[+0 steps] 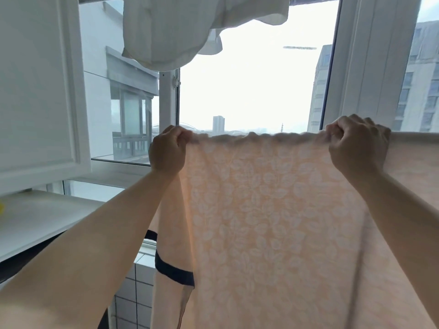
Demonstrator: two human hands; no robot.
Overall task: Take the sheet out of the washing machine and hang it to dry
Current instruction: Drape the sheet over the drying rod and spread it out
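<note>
Both fists are gripping the sheet by its top edge, left hand at nine o'clock, right hand at three, cloth hanging toward six.

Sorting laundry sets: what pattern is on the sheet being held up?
Head view: pale peach cotton sheet with a white leaf print.

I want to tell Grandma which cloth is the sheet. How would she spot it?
Find the big bright window. In front of it, the left hand and right hand hold up the peach cotton sheet with white leaf print by its top edge. The plain white cloth hanging above has no pattern.
</note>
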